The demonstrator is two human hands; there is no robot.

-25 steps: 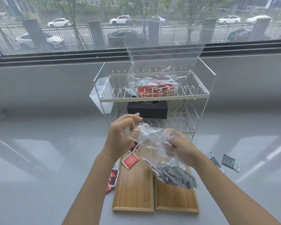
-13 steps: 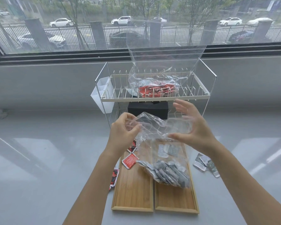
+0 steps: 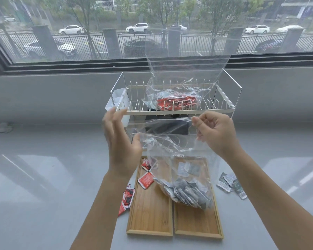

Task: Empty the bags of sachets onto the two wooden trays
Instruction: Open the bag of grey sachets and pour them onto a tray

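Both hands raised, spread wider than half second ago. Right hand (image 3: pixel 218 134) fingers pinch mouth of clear plastic bag of grey sachets (image 3: pixel 185 188); bag hangs above right wooden tray (image 3: pixel 197 225). Left hand (image 3: pixel 121 141) blurred, fingers splayed; thumb at bag edge, grip unclear. Red sachets (image 3: pixel 146 179) on left wooden tray (image 3: pixel 149 221).

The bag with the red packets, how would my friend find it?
Look under the window for the white wire rack. On its top shelf sits a clear bag with red packets. The other bag, held above the wooden trays, has grey packets.
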